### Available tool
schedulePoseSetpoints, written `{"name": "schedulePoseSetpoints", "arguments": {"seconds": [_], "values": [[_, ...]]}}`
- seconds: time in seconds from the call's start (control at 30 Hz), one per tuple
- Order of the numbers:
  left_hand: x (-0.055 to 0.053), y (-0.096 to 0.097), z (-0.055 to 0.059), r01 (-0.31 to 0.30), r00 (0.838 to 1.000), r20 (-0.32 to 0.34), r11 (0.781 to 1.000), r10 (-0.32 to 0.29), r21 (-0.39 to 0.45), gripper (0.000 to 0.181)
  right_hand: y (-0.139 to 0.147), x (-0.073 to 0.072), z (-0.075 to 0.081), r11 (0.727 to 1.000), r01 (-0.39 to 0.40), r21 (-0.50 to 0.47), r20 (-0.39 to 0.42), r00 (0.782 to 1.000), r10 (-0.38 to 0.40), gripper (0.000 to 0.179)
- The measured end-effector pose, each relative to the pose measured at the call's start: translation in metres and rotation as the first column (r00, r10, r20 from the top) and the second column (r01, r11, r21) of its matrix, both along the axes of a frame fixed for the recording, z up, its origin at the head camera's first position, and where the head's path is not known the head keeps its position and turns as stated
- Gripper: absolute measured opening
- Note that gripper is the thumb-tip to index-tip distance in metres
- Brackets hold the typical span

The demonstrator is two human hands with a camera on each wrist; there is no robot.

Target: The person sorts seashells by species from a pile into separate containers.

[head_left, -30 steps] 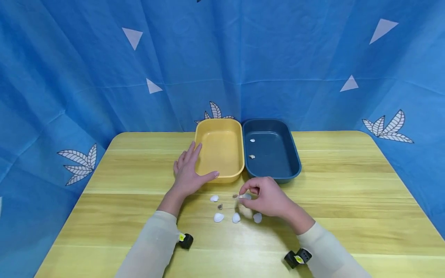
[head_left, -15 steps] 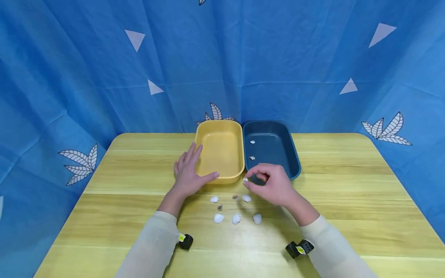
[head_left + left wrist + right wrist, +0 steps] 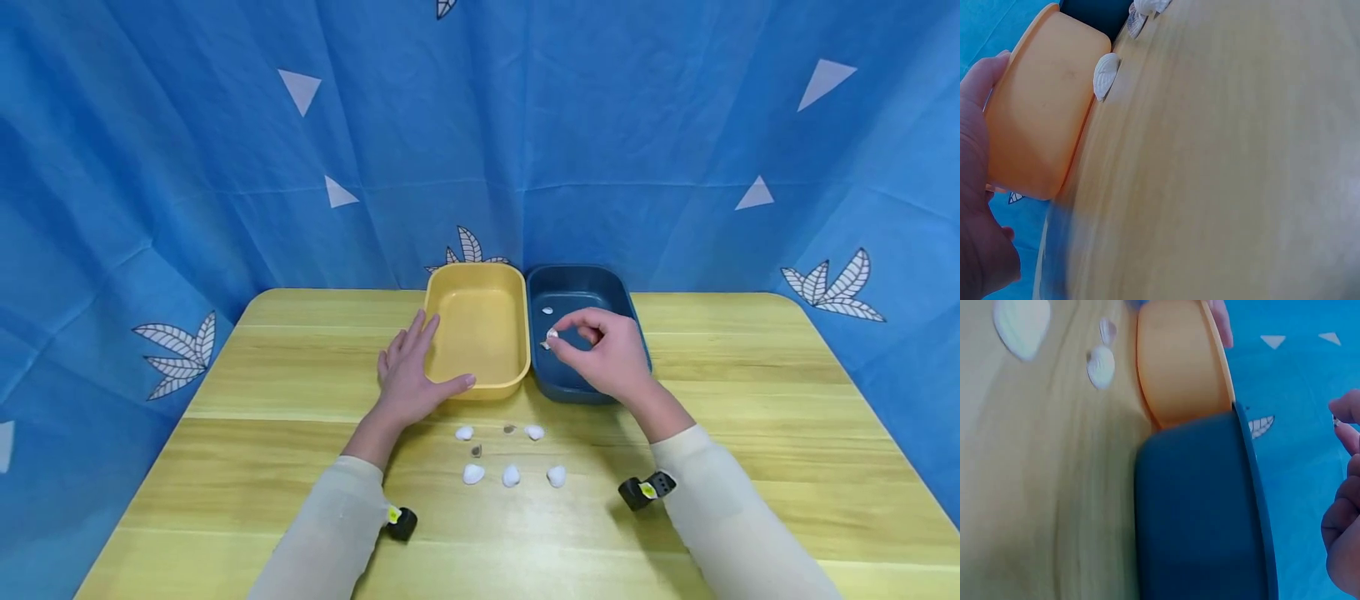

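Observation:
Above the dark blue bin [image 3: 576,393], my right hand [image 3: 611,358] pinches a small pale seashell [image 3: 552,333] between thumb and fingertips. Under it a shell [image 3: 544,345] lies on the bin floor, partly covered in this view, and a white shell [image 3: 547,311] lies farther back. My left hand [image 3: 411,379] touches the yellow bin [image 3: 480,333], fingers spread straight along its left rim and thumb at the front rim. In the left wrist view the bin's outer wall [image 3: 1047,106] shows beside that hand. No shells show inside the yellow bin.
On the wooden table in front of the bins lie several white shells [image 3: 511,476] and two small brownish ones, one brown shell [image 3: 476,451] nearer me. The bins stand side by side, near the table's back edge. A blue curtain [image 3: 420,125] hangs behind.
My right hand has carried the pinched shell up from the table, forward and slightly right, to over the dark blue bin. The left hand stays on the yellow bin.

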State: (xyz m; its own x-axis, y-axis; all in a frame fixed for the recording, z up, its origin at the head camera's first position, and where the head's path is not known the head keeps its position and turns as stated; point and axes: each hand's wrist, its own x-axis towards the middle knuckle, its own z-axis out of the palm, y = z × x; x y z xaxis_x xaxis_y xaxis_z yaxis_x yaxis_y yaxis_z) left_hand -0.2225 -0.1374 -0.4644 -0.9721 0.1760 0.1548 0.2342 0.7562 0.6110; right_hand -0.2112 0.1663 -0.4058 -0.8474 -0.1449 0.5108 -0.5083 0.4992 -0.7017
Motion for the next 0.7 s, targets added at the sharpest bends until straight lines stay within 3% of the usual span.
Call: {"name": "schedulePoseSetpoints", "arguments": {"seconds": [0.27, 0.5, 0.7], "values": [[0.000, 0.001, 0.000, -0.007, 1.000, 0.008, 1.000, 0.007, -0.008, 0.111, 0.008, -0.022, -0.004, 0.997, 0.075, 0.006, 0.066, 0.995, -0.075, 0.012], [0.001, 0.003, 0.001, -0.014, 1.000, 0.016, 1.000, 0.014, -0.018, 0.112, 0.012, -0.034, -0.012, 0.991, 0.129, 0.017, 0.175, 0.976, -0.130, 0.018], [0.001, 0.002, 0.002, -0.012, 1.000, 0.009, 1.000, 0.012, -0.015, 0.111, 0.013, -0.043, -0.020, 0.986, 0.161, 0.032, 0.193, 0.967, -0.164, 0.019]]}}
